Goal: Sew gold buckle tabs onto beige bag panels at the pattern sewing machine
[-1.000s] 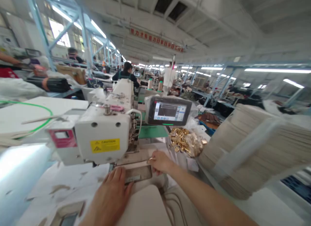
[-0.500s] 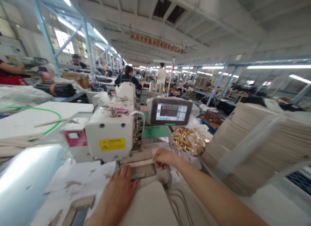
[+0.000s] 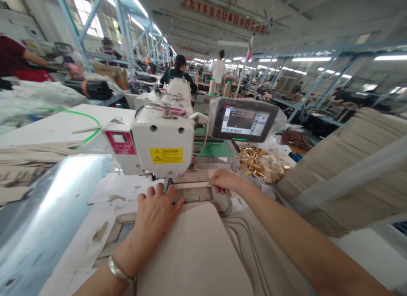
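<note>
My left hand (image 3: 157, 209) lies flat with its fingers spread, its fingertips by the needle area of the white sewing machine (image 3: 163, 137). Under and beside those fingers is a frame-like opening with a metal strip (image 3: 191, 199) along its near edge. My right hand (image 3: 224, 181) is closed in a pinch on the right end of a narrow beige strip (image 3: 193, 185), which runs left toward the machine's foot. Nearer to me, a stack of rounded beige panels (image 3: 193, 249) lies below both hands. The fingertips of my right hand are partly hidden.
A control screen (image 3: 243, 120) stands behind my right hand. Gold metal fittings (image 3: 252, 160) lie in a clear bag at the right. A tall bundle of beige pieces (image 3: 352, 177) rises further right. Beige cutouts (image 3: 116, 232) lie left of my wrist. Co-workers sit and stand further back.
The view has tilted down, so the machine and hands sit higher and further right in it. My left fingers are more spread. My right hand keeps its pinch on the strip.
</note>
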Available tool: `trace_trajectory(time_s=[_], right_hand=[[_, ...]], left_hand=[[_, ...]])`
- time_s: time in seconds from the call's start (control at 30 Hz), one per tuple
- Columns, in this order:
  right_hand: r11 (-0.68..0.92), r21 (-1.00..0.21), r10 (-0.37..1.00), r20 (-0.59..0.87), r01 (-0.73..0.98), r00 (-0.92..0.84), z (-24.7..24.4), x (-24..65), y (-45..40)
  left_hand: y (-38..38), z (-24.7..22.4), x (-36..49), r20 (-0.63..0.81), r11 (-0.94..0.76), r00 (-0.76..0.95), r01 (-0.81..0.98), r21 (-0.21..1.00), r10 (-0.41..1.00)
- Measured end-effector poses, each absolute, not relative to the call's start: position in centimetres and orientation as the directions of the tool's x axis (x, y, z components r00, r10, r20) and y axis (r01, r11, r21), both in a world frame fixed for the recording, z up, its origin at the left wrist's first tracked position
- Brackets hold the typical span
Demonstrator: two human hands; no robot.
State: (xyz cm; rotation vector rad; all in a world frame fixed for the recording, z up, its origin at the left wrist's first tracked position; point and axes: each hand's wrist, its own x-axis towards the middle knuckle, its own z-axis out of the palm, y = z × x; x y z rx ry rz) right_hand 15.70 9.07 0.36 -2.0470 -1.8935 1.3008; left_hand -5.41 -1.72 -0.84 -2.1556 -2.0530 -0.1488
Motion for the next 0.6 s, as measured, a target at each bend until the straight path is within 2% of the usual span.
trace_trajectory(time_s=[0.17, 0.37, 0.6], right_hand=[[-0.229, -0.536, 0.821, -0.554, 0.812, -0.134, 0.5, 13.4, 9.4], [-0.285, -0.590, 0.779, -0.602, 0.755, -0.176, -0.2, 11.1, 9.7], [-0.272, -0.605, 0.764, -0.609, 0.748, -0.215, -0.3, 8.1, 9.7]], left_hand=[[-1.7, -0.8, -7.2, 0.161, -0.036, 0.052, 0.994, -0.101, 0.986], [-1.8, -0.6, -9.4, 0.154, -0.011, 0.039, 0.984, -0.176, 0.987], [-1.9, 0.0, -11.7, 0.132, 0.023, 0.006, 0.976, -0.216, 0.991]])
